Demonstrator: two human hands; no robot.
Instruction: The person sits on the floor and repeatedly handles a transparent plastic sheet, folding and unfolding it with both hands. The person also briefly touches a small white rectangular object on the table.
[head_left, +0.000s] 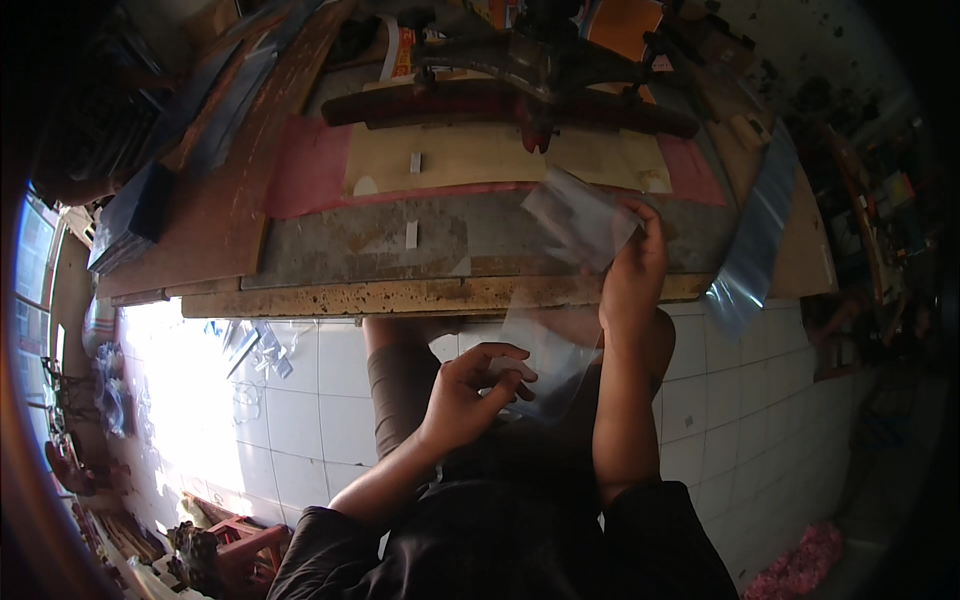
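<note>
A clear, thin plastic sheet (585, 212) hangs between my hands, slanting from above the bench edge down toward my lap. My right hand (634, 275) is raised at the bench's front edge, its fingers closed round the sheet's upper end. Lower and to the left, over my lap, my left hand (465, 395) has its thumb and fingers pinched at the sheet's lower part. Blur and see-through film hide the sheet's exact outline. Beyond the hands, a beige pad (480, 165) with pink borders lies on the grey bench top (330, 240).
A dark metal press bar (450, 105) spans the pad. Two small pale strips lie left of centre, one on the pad (416, 162), one on the bench (411, 235). Bluish plastic sheets are stacked at left (135, 215) and overhang at right (755, 240). A red stool (245, 550) stands lower left.
</note>
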